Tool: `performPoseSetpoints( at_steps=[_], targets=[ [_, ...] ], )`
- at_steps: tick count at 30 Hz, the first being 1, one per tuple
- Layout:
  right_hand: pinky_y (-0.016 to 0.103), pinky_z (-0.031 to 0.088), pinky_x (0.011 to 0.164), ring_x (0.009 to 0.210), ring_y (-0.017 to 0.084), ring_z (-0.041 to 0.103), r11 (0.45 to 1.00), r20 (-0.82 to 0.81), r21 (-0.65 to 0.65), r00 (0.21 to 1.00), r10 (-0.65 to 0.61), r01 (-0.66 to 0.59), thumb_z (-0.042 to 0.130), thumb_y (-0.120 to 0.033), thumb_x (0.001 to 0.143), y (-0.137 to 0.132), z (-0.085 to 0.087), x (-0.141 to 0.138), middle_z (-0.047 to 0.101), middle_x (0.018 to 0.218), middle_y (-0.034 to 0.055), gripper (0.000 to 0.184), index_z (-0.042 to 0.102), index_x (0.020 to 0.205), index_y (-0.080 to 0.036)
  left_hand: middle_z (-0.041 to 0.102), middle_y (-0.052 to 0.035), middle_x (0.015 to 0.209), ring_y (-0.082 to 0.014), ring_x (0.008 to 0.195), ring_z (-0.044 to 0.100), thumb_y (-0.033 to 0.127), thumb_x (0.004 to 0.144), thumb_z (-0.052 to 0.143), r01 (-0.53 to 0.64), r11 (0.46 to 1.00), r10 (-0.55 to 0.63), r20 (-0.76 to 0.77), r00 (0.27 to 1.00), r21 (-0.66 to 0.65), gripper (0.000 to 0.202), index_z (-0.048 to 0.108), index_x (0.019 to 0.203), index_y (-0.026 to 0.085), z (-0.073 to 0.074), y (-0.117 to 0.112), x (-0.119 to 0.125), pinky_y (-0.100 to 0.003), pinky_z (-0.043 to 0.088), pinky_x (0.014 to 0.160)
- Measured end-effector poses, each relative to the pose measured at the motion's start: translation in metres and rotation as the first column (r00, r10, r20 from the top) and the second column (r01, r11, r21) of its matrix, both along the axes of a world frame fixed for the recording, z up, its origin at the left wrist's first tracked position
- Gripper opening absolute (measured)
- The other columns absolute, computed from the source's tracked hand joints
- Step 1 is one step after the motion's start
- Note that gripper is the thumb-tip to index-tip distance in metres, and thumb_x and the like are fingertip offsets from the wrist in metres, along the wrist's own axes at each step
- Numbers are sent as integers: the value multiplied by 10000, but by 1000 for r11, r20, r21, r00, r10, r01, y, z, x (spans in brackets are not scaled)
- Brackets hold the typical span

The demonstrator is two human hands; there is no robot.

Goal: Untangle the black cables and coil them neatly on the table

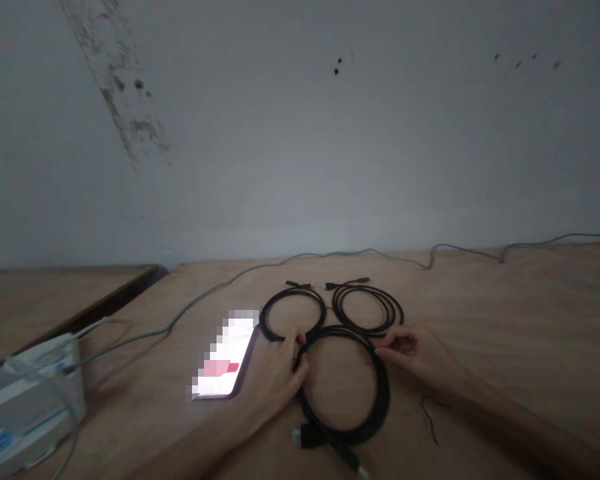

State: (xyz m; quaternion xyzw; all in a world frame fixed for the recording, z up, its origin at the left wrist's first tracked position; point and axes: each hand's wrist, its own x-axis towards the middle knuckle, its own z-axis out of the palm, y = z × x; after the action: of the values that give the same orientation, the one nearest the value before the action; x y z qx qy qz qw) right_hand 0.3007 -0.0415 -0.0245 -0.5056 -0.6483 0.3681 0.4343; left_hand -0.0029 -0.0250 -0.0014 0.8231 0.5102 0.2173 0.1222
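The nearest of three coiled black cables is an HDMI cable, lying in a loop with two plugs at its front. My left hand has its thumb and fingers closed around the left side of this loop. At the loop's upper right, my right hand pinches with thumb and forefinger at the cable's edge; whether a small tie is also in the pinch I cannot make out. Behind my left hand lies a second coiled cable. A third coiled cable lies behind my right hand.
A lit phone lies left of my left hand. A white device with a grey cord stands at the left. The cord runs along the table's back edge by the wall. A thin dark tie lies under my right forearm.
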Motion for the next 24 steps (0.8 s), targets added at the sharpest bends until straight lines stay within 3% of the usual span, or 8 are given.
performPoseSetpoints(
  at_steps=[8, 11, 17, 21, 24],
  targets=[
    [287, 538, 613, 672, 186, 685, 997, -38, -69, 999, 16, -19, 741, -639, 793, 4, -12, -1, 737, 749, 48, 455, 716, 792, -185, 604, 5, 721, -227, 670, 598, 252, 932, 458, -20, 1000, 20, -12, 1000, -4, 444, 486, 1362, 143, -3, 2, 0, -314, 365, 605],
    [309, 555, 652, 720, 204, 703, 999, 8, -40, 1000, 10, -10, 711, -618, 831, 4, -12, 0, 752, 805, 57, 428, 724, 830, -190, 675, -30, 808, -249, 774, 654, 248, 933, 474, -1, 1000, 1, -51, 999, 12, 433, 549, 1353, 177, -4, 3, -1, -335, 444, 678],
    [342, 560, 785, 874, 233, 721, 996, 200, 75, 979, 35, -51, 639, -420, 930, 3, 0, 4, 770, 926, 69, 243, 753, 896, -208, 729, -94, 1227, -291, 1114, 666, 211, 911, 532, 76, 996, -75, -28, 997, 46, 470, 611, 1374, 220, -4, 4, -2, -442, 487, 996],
    [338, 558, 779, 869, 231, 714, 990, 307, 106, 950, 58, -94, 620, -340, 945, 1, 11, 6, 761, 934, 73, 190, 760, 929, -213, 741, -97, 1210, -304, 1122, 666, 227, 913, 559, 83, 995, -79, -56, 995, 63, 463, 639, 1369, 229, -4, 5, -2, -467, 495, 1006],
    [340, 542, 792, 862, 222, 691, 976, 461, 163, 886, 55, -145, 658, -320, 925, 3, 9, 7, 736, 943, 62, 151, 771, 979, -235, 746, -100, 1202, -303, 1114, 671, 222, 905, 565, 87, 994, -83, -59, 995, 69, 474, 637, 1374, 217, -7, 7, -4, -471, 504, 999]
  ],
)
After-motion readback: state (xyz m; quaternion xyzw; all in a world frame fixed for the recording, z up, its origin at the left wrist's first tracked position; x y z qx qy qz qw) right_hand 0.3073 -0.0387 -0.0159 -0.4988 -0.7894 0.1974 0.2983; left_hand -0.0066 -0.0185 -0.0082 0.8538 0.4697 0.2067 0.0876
